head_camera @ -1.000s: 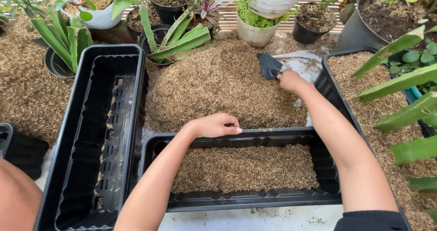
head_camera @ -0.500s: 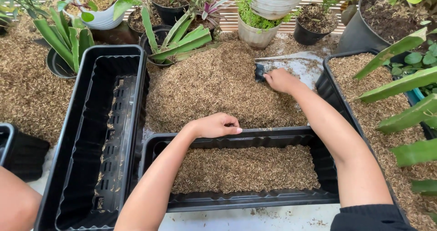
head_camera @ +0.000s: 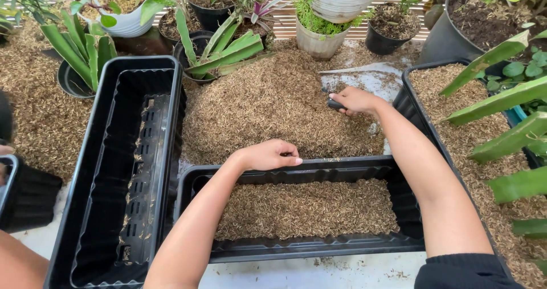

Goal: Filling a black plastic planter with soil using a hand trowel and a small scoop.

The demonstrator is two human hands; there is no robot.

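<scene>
Gripping a black scoop [head_camera: 333, 103] by its handle, right hand [head_camera: 356, 99] closed, blade buried in the heap of brown husk [head_camera: 273, 107] beyond the near planter. Resting curled on the far rim of the black planter box [head_camera: 302, 252], left hand [head_camera: 268, 155], fingers bent around the edge, husk layer inside. Standing to the left, a long empty black planter [head_camera: 91, 169]; to the right, another husk-filled planter [head_camera: 424, 124]; behind the heap, potted plants [head_camera: 219, 47].

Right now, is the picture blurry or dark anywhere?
Head view: bright, even daylight, soft shadows only. The husk pile and left hand look sharp; the right hand is slightly soft. The empty planter is darkest inside. No glare.
</scene>
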